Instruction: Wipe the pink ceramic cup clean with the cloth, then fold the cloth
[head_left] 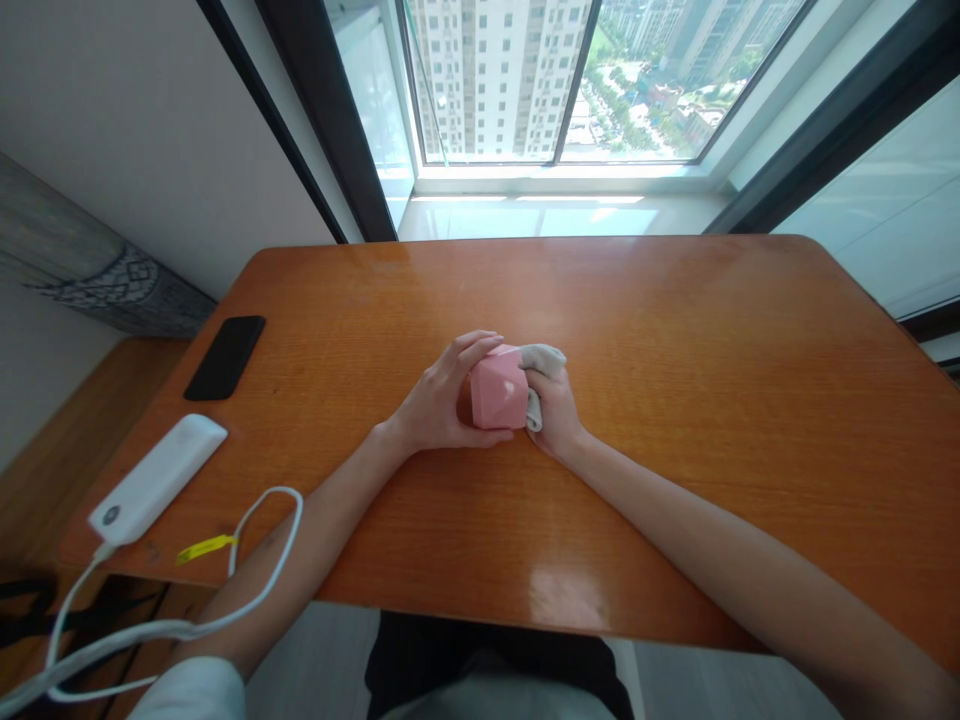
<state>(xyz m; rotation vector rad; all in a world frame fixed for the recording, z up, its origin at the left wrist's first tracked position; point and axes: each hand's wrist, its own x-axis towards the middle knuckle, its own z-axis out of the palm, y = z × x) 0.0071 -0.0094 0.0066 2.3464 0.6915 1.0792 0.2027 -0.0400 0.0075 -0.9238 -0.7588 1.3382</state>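
Note:
A pink box-like object (498,390) with flat faces is at the middle of the wooden table (675,330). My left hand (454,395) grips it from the left, fingers over its far edge and thumb along its near edge. On the other side my right hand (553,405) is closed around a bunched light-grey cloth (544,359), which presses against the right face of the pink object. One end of the cloth sticks out above the fist, another below the thumb. I cannot tell whether the pink object rests on the table or is held just above it.
A black phone (225,358) lies at the table's left edge. Nearer me is a white power strip or adapter (159,480). Its white cable (289,560), with a yellow tag (205,549), loops across my left forearm. Beyond the far table edge is a window (555,90).

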